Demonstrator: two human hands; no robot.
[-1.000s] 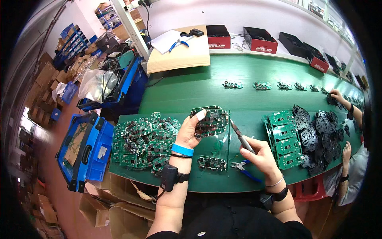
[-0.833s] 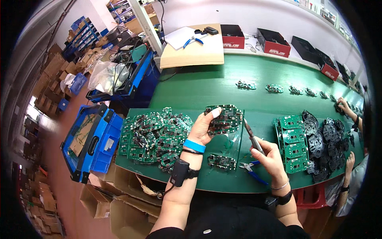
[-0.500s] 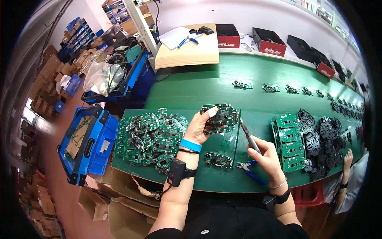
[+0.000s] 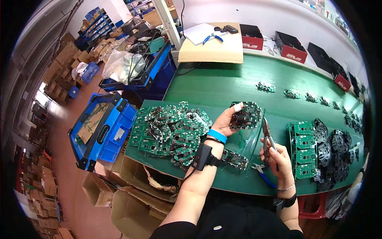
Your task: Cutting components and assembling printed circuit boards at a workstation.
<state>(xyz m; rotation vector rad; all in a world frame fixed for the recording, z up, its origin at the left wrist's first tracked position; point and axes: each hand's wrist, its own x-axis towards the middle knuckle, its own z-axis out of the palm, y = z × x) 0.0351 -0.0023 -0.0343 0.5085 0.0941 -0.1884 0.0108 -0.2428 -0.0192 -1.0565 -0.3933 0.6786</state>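
Above the near edge of the green worktop [image 4: 223, 77], from where I stand: one circuit board [image 4: 248, 116], green, rounded in outline, crowded with dark components. At the worktop's near left corner: a heaped pile of boards [image 4: 169, 133]. Toward its right end: green panels [image 4: 305, 153] beside black plastic parts [image 4: 330, 149]. By the near edge: blue-handled cutters [image 4: 266, 177]. Beyond the far edge: red boxes [image 4: 293, 53]. Off the left edge: a blue crate [image 4: 109, 149]. Left hand [image 4: 224, 122]: fingers closed around the circuit board's left side, white-tipped thumb on its face. Right hand [image 4: 279, 158]: fingers wrapped around grey-handled pliers [image 4: 268, 135], their tip just beside the circuit board's right edge; contact, cannot tell.
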